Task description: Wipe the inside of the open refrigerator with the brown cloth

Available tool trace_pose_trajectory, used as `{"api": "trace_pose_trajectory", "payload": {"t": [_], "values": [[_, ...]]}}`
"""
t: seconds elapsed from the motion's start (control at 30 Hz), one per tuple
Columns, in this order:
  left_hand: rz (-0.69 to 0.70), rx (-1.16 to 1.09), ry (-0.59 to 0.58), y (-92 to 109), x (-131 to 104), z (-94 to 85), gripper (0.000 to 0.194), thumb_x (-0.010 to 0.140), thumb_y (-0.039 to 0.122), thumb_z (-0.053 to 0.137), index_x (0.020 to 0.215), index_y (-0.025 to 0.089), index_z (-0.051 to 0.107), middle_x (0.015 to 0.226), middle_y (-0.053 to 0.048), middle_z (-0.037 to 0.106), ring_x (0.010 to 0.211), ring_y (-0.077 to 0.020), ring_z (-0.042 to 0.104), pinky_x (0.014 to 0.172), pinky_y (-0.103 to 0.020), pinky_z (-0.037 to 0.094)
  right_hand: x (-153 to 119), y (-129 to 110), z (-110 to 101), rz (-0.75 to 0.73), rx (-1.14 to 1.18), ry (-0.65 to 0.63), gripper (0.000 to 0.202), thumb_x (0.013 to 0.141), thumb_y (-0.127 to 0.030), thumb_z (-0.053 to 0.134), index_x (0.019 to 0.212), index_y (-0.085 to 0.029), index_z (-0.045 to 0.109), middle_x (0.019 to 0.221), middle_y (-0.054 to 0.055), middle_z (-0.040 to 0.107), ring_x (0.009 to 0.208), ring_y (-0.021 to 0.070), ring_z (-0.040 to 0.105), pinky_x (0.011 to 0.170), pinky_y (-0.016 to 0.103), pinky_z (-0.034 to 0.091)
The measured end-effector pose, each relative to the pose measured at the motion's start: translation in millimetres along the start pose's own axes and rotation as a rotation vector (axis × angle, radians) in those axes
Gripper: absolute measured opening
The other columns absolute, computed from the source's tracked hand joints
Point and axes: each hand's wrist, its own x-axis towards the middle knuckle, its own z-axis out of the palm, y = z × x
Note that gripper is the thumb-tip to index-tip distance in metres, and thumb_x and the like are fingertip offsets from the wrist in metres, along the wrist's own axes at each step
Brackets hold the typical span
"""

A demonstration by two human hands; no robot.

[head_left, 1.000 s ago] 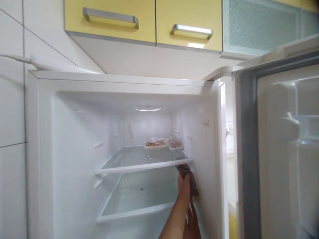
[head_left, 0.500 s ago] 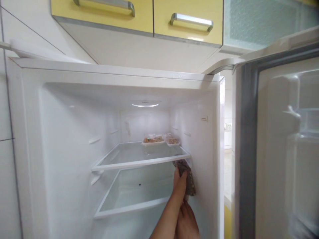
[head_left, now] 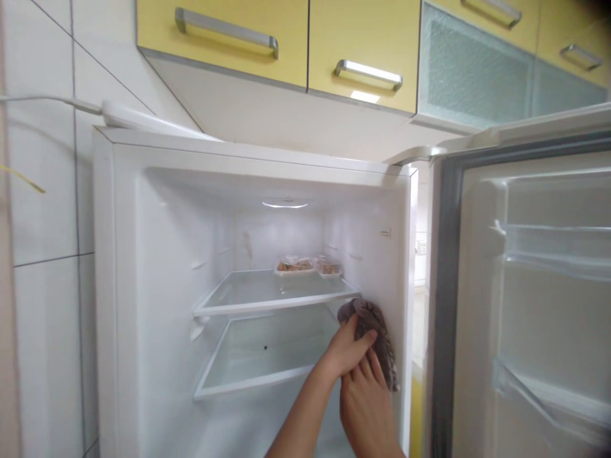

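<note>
A dark brown cloth is bunched against the right inner wall of an open fridge, beside the front corner of the upper shelf. My left hand grips it, with the thumb on top and the other fingers partly hidden behind the folds. Just below, my right hand is at the cloth's lower part, touching the left hand. Its fingertips disappear behind the left hand and the fabric. Part of the cloth hangs down to the right of both hands.
Two wrapped food trays stand at the back of the upper shelf. Below it is a lower glass shelf with a small dark spot. The fridge door stands open at right, with clear door racks. Yellow cabinets hang above.
Both hands and the cloth have come forward along the right wall, out from under the upper shelf's corner. More of the right hand shows. The camera view has shifted.
</note>
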Motion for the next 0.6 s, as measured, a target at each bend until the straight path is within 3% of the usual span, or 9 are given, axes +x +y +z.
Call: {"api": "trace_pose_trajectory", "payload": {"t": [0.1, 0.23, 0.33, 0.47, 0.6], "values": [[0.019, -0.127, -0.057, 9.0, 0.2, -3.2, 0.048, 0.088, 0.043, 0.06, 0.131, 0.021, 0.064, 0.138, -0.011, 0.065, 0.135, -0.0285, 0.054, 0.121, -0.043, 0.035, 22.4, 19.2, 8.9, -0.032, -0.142, -0.086, 0.059, 0.081, -0.003, 0.049, 0.138, -0.011, 0.062, 0.143, 0.016, 0.061, 0.141, 0.0311, 0.048, 0.124, 0.049, 0.025], [-0.006, -0.074, 0.014, -0.3, -12.9, -14.3, 0.056, 0.085, 0.037, 0.062, 0.138, 0.02, 0.059, 0.147, -0.013, 0.059, 0.14, -0.0295, 0.05, 0.122, -0.044, 0.032, 43.0, 40.8, 37.1, -0.1, -0.252, -0.186, 0.068, 0.077, 0.004, 0.042, 0.143, -0.01, 0.056, 0.152, 0.015, 0.053, 0.145, 0.0264, 0.044, 0.125, 0.049, 0.026], [-0.072, 0.296, 0.098, -17.4, -39.7, -38.6, 0.062, 0.084, 0.027, 0.059, 0.144, 0.015, 0.054, 0.145, -0.019, 0.059, 0.134, -0.0323, 0.055, 0.117, -0.046, 0.038, 59.2, 44.8, 51.7, -0.148, -0.283, -0.241, 0.065, 0.076, 0.003, 0.045, 0.139, -0.008, 0.059, 0.15, 0.017, 0.054, 0.144, 0.025, 0.045, 0.125, 0.046, 0.026], [-0.17, 0.941, 0.192, -34.5, -89.2, -88.6, 0.046, 0.087, 0.02, 0.05, 0.13, 0.016, 0.065, 0.132, -0.017, 0.067, 0.127, -0.0342, 0.059, 0.112, -0.05, 0.041, 84.9, 46.8, 67.5, -0.185, -0.138, -0.231, 0.057, 0.077, 0.0, 0.049, 0.132, -0.005, 0.064, 0.147, 0.018, 0.058, 0.144, 0.0235, 0.045, 0.125, 0.041, 0.026], [-0.241, 1.228, 0.296, -59.1, -134.2, -134.1, 0.042, 0.094, 0.026, 0.044, 0.128, 0.02, 0.067, 0.134, -0.014, 0.067, 0.129, -0.0308, 0.057, 0.114, -0.048, 0.039, 113.0, 47.9, 95.9, -0.091, 0.015, -0.168, 0.028, 0.089, -0.015, 0.06, 0.115, -0.013, 0.072, 0.126, 0.013, 0.07, 0.126, 0.0226, 0.06, 0.113, 0.039, 0.044]]}}
